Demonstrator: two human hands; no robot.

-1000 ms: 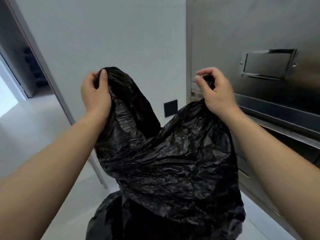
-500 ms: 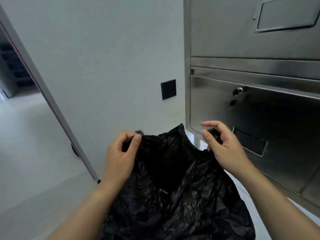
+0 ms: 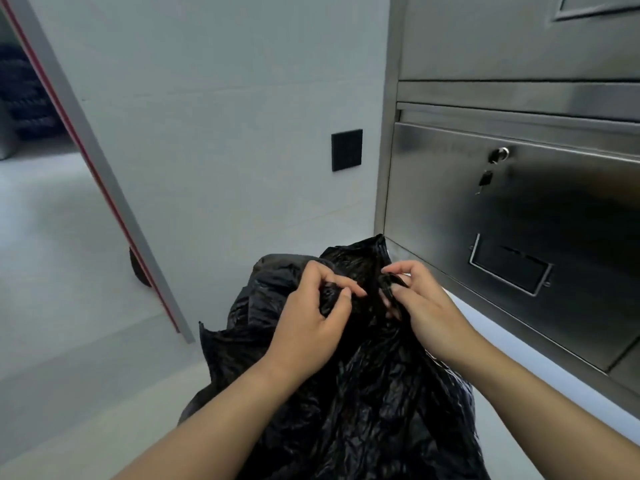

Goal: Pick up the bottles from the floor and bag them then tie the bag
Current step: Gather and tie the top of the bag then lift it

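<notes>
We pinch the gathered top of the black bag (image 3: pixel 349 386) with our left hand (image 3: pixel 311 317) and right hand (image 3: pixel 422 306), close together. It sits on the pale floor (image 3: pixel 62 306), in the corner between the white wall (image 3: pixel 225 116) and steel cabinet (image 3: pixel 519 209).
</notes>
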